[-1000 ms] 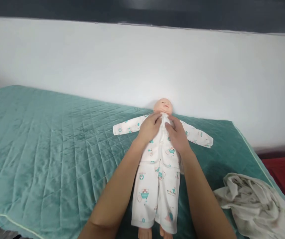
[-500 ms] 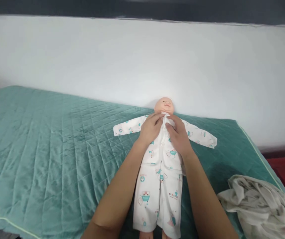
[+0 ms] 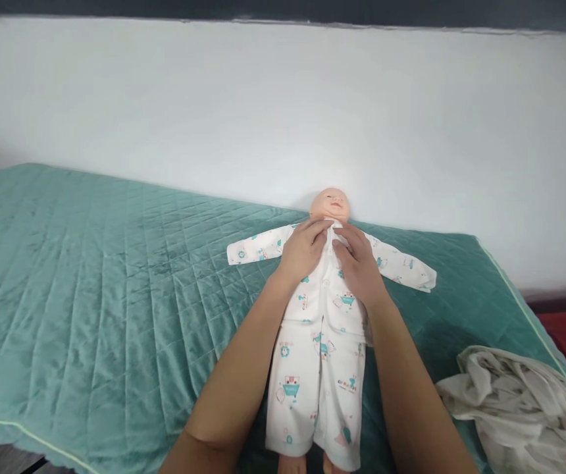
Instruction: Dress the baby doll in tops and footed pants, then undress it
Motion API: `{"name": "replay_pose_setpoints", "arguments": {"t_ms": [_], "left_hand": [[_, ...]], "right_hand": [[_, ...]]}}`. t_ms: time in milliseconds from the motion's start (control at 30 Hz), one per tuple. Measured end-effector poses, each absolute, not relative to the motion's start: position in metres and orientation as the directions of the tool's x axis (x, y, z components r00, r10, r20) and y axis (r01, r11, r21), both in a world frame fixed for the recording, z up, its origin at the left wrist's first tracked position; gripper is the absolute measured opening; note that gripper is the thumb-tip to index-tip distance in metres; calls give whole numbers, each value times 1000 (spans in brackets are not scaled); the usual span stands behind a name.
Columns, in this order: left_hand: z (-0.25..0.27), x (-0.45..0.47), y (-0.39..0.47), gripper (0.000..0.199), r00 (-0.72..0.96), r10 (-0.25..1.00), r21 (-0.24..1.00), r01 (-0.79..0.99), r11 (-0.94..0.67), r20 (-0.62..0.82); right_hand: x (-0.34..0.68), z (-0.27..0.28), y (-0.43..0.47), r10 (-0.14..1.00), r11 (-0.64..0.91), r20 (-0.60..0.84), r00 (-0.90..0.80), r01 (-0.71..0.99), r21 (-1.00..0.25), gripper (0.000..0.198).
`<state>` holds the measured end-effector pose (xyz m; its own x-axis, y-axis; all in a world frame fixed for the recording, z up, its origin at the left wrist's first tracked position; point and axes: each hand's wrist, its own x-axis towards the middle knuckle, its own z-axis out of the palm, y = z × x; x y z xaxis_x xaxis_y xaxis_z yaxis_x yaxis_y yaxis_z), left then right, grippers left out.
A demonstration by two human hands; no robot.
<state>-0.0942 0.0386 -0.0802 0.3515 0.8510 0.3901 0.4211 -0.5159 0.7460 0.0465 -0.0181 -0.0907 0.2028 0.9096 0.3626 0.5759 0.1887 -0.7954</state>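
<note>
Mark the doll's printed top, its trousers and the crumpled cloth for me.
Printed top (image 3: 333,299): head view, on the front, below the chest.
Trousers (image 3: 293,372): head view, on the leg at picture left.
Crumpled cloth (image 3: 517,401): head view, on the middle of the heap.

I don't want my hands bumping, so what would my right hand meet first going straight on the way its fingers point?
Your right hand would probably meet your left hand first, just across the white shirt's front, though depth is unclear.

The tiny lettering printed on the white trousers is too blurred to read.
</note>
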Motion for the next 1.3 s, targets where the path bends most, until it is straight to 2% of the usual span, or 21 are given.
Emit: {"name": "replay_pose_setpoints", "arguments": {"t_ms": [200, 367, 667, 900, 1133, 1300], "left_hand": [[-79, -94, 39, 40, 363, 839, 735, 418, -534, 404], [-79, -93, 39, 39, 359, 843, 740, 415, -529, 401], [-80, -94, 41, 40, 367, 839, 727, 430, -536, 402], [-81, -93, 42, 40, 381, 825, 705, 437, -559, 418], [-82, -92, 42, 40, 370, 834, 694, 467, -548, 410], [-81, -91, 41, 42, 371, 849, 690, 499, -524, 376]], "right_hand": [[48, -92, -17, 902, 226, 401, 161, 615, -756, 36], [48, -94, -15, 889, 249, 422, 177, 586, -771, 33], [49, -95, -15, 904, 199, 384, 190, 605, -771, 39], [53, -100, -13, 903, 268, 425, 68, 684, -678, 46], [49, -95, -17, 906, 219, 402, 134, 664, -715, 48], [51, -95, -16, 900, 277, 434, 28, 734, -620, 50]]}}
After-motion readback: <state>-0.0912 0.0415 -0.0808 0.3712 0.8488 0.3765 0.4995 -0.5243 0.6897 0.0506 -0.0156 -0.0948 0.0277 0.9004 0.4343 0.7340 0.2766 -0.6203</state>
